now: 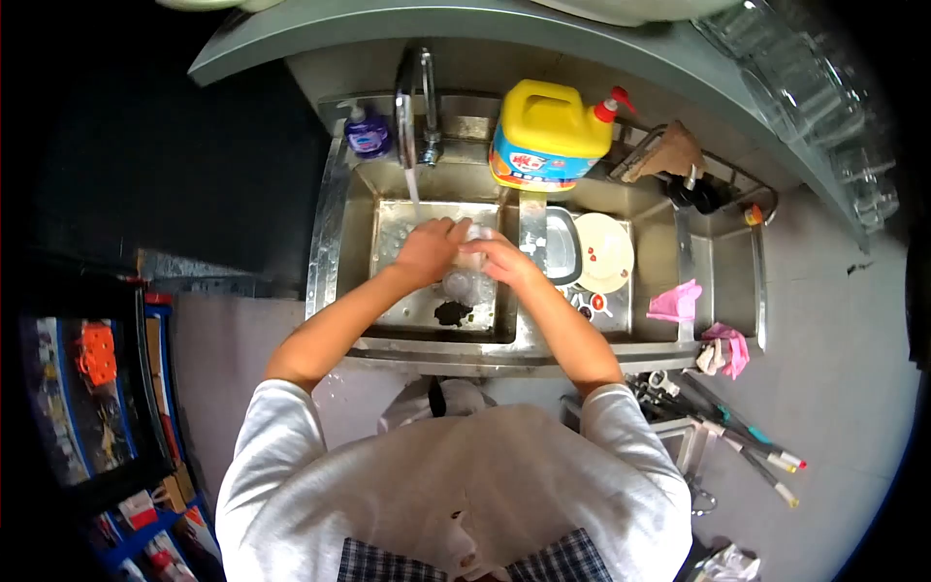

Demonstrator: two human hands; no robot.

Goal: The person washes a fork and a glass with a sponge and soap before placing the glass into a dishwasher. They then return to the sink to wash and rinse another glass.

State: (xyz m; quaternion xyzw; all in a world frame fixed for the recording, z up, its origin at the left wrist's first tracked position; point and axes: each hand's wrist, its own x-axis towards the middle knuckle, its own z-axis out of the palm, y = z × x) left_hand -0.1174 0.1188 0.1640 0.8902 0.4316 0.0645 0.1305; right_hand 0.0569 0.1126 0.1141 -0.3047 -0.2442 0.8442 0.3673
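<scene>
Over the left basin (393, 315) of a steel sink, both of my hands are on a clear, cup-like glass (464, 283). My left hand (429, 252) is closed at its upper left side. My right hand (502, 260) grips it from the right, with the thumb and fingers bent around it. The fingers partly cover the glass, so its full shape is hidden. Just beyond my left hand, water runs from the chrome faucet (405, 116). Below the glass, a dark clump (453, 312) lies on the wet basin floor.
A yellow detergent jug (543, 136) and a purple soap bottle (367, 134) stand behind the basins. The middle basin holds a cream plate (603, 254) and a grey-rimmed container (562, 247). Pink cloths (676, 302) hang at the right. An overhead shelf (465, 21) carries several glasses (800, 82).
</scene>
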